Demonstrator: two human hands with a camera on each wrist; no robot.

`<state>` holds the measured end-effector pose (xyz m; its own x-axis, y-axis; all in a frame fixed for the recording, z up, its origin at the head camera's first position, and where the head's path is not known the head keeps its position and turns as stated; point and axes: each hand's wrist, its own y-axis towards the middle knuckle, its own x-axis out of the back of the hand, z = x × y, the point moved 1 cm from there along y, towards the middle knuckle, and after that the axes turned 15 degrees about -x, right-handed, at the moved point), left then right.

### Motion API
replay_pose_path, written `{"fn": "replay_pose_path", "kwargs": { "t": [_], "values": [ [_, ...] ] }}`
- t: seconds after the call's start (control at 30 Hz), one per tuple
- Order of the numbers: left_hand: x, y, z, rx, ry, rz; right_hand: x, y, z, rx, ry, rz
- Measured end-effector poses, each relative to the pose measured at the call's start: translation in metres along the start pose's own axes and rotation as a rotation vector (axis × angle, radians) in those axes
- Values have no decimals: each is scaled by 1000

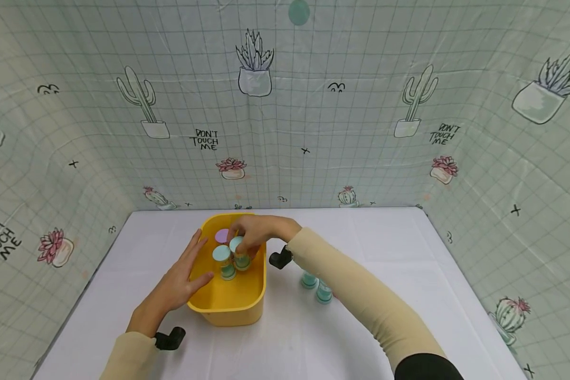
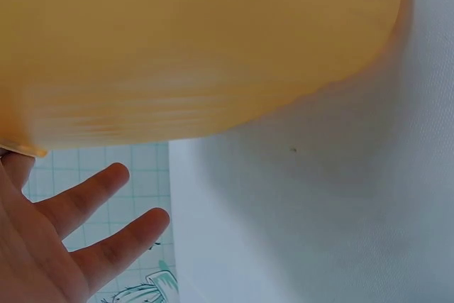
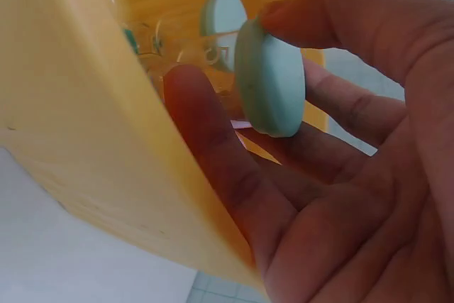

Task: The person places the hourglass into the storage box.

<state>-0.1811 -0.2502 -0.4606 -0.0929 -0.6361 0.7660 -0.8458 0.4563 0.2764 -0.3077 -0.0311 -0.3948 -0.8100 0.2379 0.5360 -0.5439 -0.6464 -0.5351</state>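
A yellow plastic bin (image 1: pixel 233 311) stands on the table. Inside it, my right hand (image 1: pixel 258 232) grips an upright sand timer (image 1: pixel 237 244) by its mint cap, fingers along its clear tube; in the right wrist view the cap (image 3: pixel 273 79) sits between thumb and fingers. Close beside it stands another mint-capped sand timer (image 1: pixel 221 254), and behind is one with a lilac cap (image 1: pixel 221 236), its body mostly hidden. My left hand (image 1: pixel 178 279) lies at the bin's left rim with fingers straight and spread, thumb over the inside; two fingers (image 2: pixel 120 246) extend free outside the wall.
Two more mint sand timers (image 1: pixel 324 293) stand on the white tabletop (image 1: pixel 294 338) right of the bin, partly covered by my right sleeve (image 1: pixel 361 285). A bit of pinkish red shows beside them. Patterned cloth (image 1: pixel 285 116) encloses the table at the back and sides.
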Motion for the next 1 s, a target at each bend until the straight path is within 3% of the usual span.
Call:
{"fn": "replay_pose_path", "kwargs": {
  "t": [0.33, 1.0],
  "values": [
    [0, 0, 0, -25, 2, -22, -1, 7, 7, -135, -129, 0],
    [-3, -1, 3, -11, 0, -22, -11, 14, 14, -231, -316, 23]
  ]
}}
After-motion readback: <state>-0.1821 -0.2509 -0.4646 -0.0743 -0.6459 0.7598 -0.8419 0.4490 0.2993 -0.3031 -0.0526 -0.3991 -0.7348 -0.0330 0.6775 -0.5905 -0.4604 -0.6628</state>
